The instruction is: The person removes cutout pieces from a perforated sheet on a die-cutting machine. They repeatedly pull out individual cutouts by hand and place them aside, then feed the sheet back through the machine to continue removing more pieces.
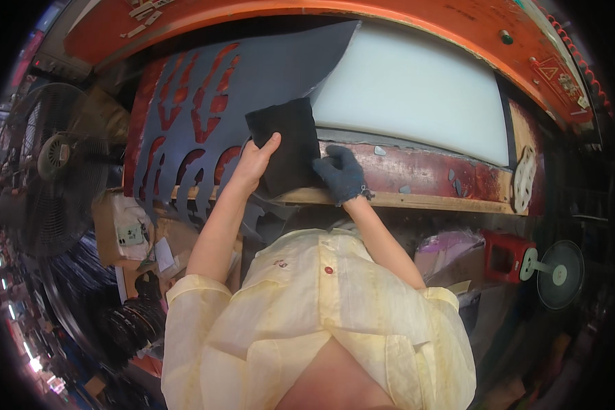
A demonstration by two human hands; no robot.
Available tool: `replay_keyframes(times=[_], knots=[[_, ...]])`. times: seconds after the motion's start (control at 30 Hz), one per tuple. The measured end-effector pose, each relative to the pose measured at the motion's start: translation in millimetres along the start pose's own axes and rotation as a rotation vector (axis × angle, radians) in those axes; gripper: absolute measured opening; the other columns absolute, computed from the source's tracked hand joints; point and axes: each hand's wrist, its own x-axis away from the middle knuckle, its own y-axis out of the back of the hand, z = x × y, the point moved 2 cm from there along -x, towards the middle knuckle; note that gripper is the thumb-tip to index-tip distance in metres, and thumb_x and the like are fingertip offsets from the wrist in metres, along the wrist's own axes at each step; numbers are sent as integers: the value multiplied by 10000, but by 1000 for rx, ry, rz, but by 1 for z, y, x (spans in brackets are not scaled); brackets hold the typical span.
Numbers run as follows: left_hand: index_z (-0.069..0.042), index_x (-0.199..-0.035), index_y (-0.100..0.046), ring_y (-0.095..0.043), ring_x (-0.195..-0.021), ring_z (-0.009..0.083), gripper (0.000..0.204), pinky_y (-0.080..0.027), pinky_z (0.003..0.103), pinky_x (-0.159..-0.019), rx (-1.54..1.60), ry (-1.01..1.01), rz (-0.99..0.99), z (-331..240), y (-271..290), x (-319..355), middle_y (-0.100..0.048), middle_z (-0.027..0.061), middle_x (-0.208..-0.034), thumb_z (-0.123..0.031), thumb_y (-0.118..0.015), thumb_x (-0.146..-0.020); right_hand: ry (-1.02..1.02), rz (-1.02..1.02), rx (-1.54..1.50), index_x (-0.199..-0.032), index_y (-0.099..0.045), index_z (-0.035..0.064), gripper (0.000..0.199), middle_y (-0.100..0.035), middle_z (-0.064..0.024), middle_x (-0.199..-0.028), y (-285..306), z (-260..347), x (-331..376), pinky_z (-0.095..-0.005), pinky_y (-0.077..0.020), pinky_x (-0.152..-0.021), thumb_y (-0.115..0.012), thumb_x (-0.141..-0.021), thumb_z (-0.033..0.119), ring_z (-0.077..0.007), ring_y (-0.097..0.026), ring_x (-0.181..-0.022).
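Note:
My bare left hand grips the left edge of a small black cut piece of sheet material, thumb laid on its face. My right hand, in a dark blue knit glove, touches the lower right edge of the same piece. The piece stands over the front edge of a red press bed. Behind and to the left lies a large dark grey sheet with several shaped cut-outs showing red beneath. A white cutting board covers the bed at the right.
An orange machine frame arches over the bed. A large floor fan stands at left. A wooden front rail edges the bed. A red box and a round disc sit low right. Small scraps lie on the bed.

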Motion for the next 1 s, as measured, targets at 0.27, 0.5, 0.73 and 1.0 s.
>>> replay_keyframes(times=[0.27, 0.5, 0.73, 1.0], knots=[[-9, -1001, -655, -525, -1111, 261, 281, -332, 374, -982, -1003, -747, 214, -5, -3, 18, -555, 61, -1251, -200, -650, -795, 83, -64, 8, -1012, -632, 31, 299, -664, -122, -857, 34, -3, 4, -344, -492, -655, -609, -863, 288, -208, -636, -751], [-144, -1035, -688, -563, -1059, 214, 382, -383, 426, -931, -1107, -1010, 129, -3, -11, 15, -645, 16, -1095, 36, -525, -740, -438, 88, -673, -949, -654, 53, 312, -647, -65, -775, 66, -11, 26, -287, -477, -593, -544, -919, 343, -149, -603, -675], [-196, -1050, -682, -561, -1068, 203, 373, -384, 417, -930, -1218, -1223, 131, 1, -15, 20, -635, 14, -1115, -6, -551, -758, -250, 345, -215, -1088, -615, 0, 371, -646, -64, -981, 24, -12, 56, -313, -504, -759, -610, -870, 299, -142, -603, -880], [-113, -1117, -625, -346, -1331, 209, 454, -318, 447, -1029, -1723, -916, 93, -14, 10, 18, -385, 43, -1438, -228, -743, -694, -265, 488, 32, -1088, -624, -21, 374, -670, -99, -1000, 84, -8, -11, -286, -495, -775, -569, -878, 285, -150, -623, -854]])
